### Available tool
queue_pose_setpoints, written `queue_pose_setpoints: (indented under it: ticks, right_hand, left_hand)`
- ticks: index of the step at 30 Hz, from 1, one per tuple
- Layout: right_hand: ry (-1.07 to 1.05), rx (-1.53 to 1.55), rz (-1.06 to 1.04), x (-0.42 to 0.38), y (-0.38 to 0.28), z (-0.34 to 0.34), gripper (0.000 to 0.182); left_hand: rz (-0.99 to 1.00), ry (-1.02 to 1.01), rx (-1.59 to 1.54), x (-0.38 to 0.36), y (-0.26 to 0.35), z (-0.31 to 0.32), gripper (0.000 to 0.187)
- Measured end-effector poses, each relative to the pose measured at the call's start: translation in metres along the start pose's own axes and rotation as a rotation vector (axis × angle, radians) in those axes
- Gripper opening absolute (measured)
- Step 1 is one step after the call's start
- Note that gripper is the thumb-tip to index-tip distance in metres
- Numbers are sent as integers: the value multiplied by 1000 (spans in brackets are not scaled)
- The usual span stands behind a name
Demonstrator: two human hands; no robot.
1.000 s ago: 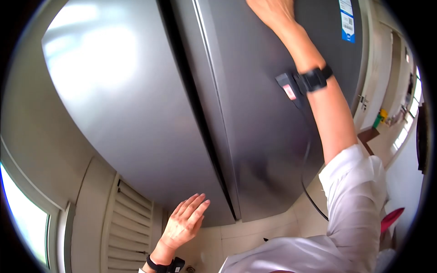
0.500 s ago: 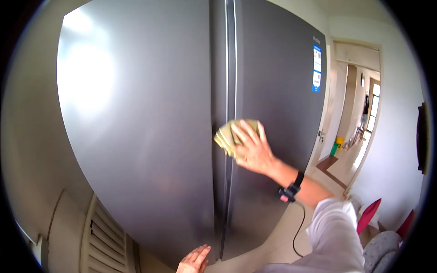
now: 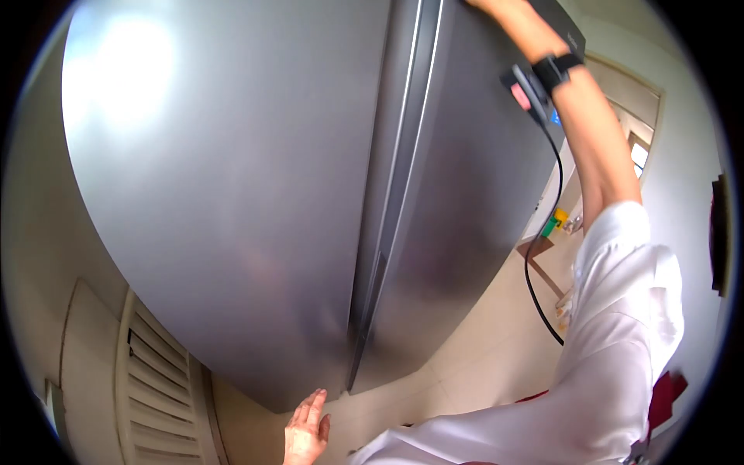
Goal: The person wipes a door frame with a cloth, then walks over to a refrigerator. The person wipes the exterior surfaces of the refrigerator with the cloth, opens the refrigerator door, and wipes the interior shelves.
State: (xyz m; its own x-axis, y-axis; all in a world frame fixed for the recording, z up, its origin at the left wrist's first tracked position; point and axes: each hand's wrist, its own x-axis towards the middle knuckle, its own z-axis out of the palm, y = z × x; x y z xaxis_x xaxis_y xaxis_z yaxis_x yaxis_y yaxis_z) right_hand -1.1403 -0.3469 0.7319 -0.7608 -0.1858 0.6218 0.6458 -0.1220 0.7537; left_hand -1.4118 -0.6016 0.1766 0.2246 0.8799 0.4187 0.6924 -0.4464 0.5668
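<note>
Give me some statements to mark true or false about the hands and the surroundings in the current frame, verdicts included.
1. The right arm is raised in front of the grey double-door appliance. True.
2. The left hand is wrapped around a bottle. False: it is empty, fingers extended.
3. A black cable hangs near the right arm. True.
4. The sleeve on the right arm is black. False: it is white.
5. A slatted panel is at the picture's lower left. True.
</note>
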Motion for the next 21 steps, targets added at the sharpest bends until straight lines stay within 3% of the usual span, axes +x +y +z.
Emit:
queue_pose_setpoints:
  ticks: [3,4,5,6,11,14,16,20,21]
  right_hand:
    - [-45,185,-10,-46,-54,-29,22]
    - [-157,270,11,-64,-75,-43,23]
    - [-92,141,-219,-106,-88,-27,16]
    - [-38,297,-105,-116,-120,-45,17]
    - [-342,737,-135,-185,-204,-97,18]
    - [-147,494,-251,-150,-158,-81,19]
    - [-123,183,-184,-95,-103,-60,23]
    - [-88,-100,45,5,-19,-8,33]
    - [-85,-72,128,27,-11,-4,27]
  left_hand:
    - [-68,-48,-4,-5,5,3,59]
    - [-101,-66,-9,-6,7,4,59]
    - [-105,-62,-8,-7,8,4,58]
    - [-103,-53,-10,-8,8,4,58]
    - [-99,-31,33,-39,-5,7,56]
    - [-202,-45,-24,-70,-14,7,47]
    - [-140,-6,-21,-78,-25,16,46]
    - [-24,72,-16,-54,-26,16,44]
    - [-30,79,-8,-46,-24,17,44]
